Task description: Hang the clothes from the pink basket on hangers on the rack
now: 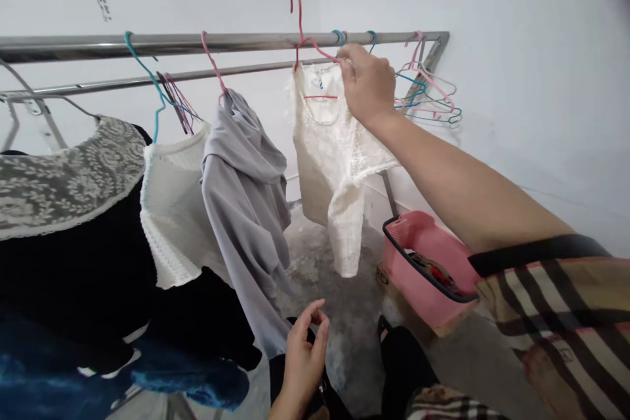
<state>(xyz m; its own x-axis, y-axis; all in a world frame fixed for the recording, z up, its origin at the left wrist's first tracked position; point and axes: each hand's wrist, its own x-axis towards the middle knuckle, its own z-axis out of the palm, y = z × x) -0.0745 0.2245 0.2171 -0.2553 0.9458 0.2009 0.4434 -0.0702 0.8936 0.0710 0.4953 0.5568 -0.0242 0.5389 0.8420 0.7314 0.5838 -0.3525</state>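
Note:
My right hand is raised to the metal rail and closed on the shoulder of a pink hanger that carries a white lace top. The hanger's hook stands above the rail, not hooked over it. My left hand hovers low in front of me, fingers loosely curled and apart, holding nothing I can see, near the hem of a grey hooded garment hanging on another pink hanger.
A white knit top on a teal hanger and a black garment with a lace collar hang at left. Several empty hangers cluster at the rail's right end. A pink basket sits on the concrete floor by the wall.

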